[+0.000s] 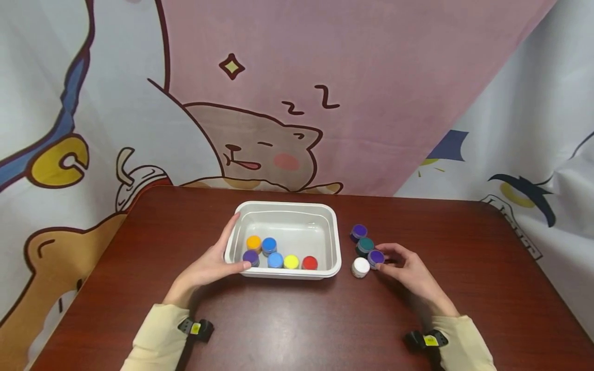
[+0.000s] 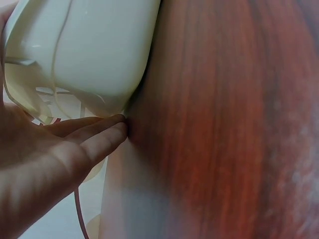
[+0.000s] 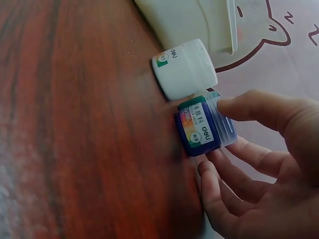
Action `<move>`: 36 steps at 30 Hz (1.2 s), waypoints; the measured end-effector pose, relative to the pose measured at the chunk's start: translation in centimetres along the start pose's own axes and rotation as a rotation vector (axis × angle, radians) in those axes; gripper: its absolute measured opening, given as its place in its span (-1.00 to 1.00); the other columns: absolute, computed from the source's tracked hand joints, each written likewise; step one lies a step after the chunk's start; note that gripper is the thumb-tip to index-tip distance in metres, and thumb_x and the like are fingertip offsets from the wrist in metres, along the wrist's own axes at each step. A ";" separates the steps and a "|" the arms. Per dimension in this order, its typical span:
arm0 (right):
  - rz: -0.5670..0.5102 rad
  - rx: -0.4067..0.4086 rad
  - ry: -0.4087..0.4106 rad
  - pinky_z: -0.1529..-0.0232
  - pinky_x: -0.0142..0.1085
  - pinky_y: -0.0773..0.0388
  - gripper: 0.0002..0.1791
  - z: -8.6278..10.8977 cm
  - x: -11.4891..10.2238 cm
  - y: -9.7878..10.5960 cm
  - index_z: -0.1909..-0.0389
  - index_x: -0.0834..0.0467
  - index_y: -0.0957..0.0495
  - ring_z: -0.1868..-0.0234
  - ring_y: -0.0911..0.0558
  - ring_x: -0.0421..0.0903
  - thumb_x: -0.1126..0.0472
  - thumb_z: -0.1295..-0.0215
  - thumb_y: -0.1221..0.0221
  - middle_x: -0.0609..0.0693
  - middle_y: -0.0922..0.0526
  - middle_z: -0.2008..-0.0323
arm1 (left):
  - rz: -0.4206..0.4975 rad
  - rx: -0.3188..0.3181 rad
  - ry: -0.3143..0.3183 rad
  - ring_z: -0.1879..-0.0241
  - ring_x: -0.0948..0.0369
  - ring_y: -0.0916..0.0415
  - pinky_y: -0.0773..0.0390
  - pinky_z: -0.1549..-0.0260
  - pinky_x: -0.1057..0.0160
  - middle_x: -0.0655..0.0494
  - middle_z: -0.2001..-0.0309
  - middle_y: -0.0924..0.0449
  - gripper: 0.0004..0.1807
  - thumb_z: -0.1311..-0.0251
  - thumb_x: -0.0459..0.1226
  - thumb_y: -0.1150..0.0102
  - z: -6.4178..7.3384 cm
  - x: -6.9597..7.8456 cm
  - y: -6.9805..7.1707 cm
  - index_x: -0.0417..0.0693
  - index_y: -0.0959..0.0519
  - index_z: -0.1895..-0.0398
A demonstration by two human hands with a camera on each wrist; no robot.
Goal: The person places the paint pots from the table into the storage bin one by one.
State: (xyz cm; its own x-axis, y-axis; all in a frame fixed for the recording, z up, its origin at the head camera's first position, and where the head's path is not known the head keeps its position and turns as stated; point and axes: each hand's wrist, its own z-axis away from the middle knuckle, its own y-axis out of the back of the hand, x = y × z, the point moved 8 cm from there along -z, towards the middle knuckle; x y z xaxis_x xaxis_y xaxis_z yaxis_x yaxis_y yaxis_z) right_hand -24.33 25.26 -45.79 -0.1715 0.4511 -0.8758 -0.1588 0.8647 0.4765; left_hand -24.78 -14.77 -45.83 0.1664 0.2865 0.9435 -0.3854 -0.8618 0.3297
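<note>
My left hand (image 1: pixel 211 265) holds the white plastic tray (image 1: pixel 287 274) at its left end, thumb over the front rim and the other fingers along the outer wall. In the left wrist view, straight fingertips (image 2: pixel 117 130) lie low against the tray's side, by the tabletop. My right hand (image 1: pixel 410 273) pinches a purple paint jar (image 1: pixel 376 258) by its lid, between thumb and fingers. The right wrist view shows the labelled side of this jar (image 3: pixel 199 127). Close beside it stand a white jar (image 1: pixel 360 267), a dark green jar (image 1: pixel 365 246) and another purple jar (image 1: pixel 359 233).
Several paint jars stand in the tray, among them an orange jar (image 1: pixel 253 243), a yellow jar (image 1: pixel 291 262) and a red jar (image 1: pixel 310 263). A brown wooden table (image 1: pixel 297 324) carries everything. Behind it hangs a cartoon-printed cloth (image 1: pixel 362 144).
</note>
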 end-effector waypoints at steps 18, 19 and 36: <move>0.052 0.076 -0.041 0.32 -0.35 -0.56 -0.61 0.5 -1.4 1.3 0.00 0.28 -0.54 0.27 -0.61 -0.07 0.27 -0.17 -0.35 0.16 -0.62 0.19 | 0.001 0.000 -0.023 -0.38 -0.25 0.07 -0.15 -0.15 -0.35 -0.15 -0.51 0.28 0.19 -0.05 -0.11 -0.39 0.0 0.2 0.0 0.24 0.31 -0.55; 0.051 0.078 -0.036 0.32 -0.35 -0.56 -0.62 0.5 -1.7 1.3 0.00 0.27 -0.54 0.27 -0.61 -0.07 0.27 -0.17 -0.35 0.16 -0.61 0.18 | 0.002 0.000 -0.024 -0.38 -0.25 0.07 -0.14 -0.16 -0.35 -0.15 -0.51 0.28 0.19 -0.05 -0.11 -0.39 0.0 0.2 0.0 0.24 0.30 -0.55; 0.018 0.100 0.101 0.30 -0.39 -0.56 -0.64 0.2 -5.7 0.6 0.00 0.24 -0.57 0.29 -0.62 -0.15 0.37 -0.15 -0.33 0.09 -0.64 0.19 | 0.015 0.002 -0.029 -0.38 -0.24 0.07 -0.15 -0.16 -0.35 -0.15 -0.51 0.27 0.19 -0.05 -0.11 -0.39 0.1 0.1 0.0 0.24 0.30 -0.55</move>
State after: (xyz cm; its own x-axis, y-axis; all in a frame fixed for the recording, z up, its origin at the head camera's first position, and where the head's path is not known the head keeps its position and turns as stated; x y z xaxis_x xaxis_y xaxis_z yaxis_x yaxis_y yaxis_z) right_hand -23.25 23.24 -40.49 -0.2710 0.4462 -0.8529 -0.0578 0.8769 0.4772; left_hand -24.62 -14.77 -45.74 0.1873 0.2612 0.9469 -0.3865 -0.8667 0.3155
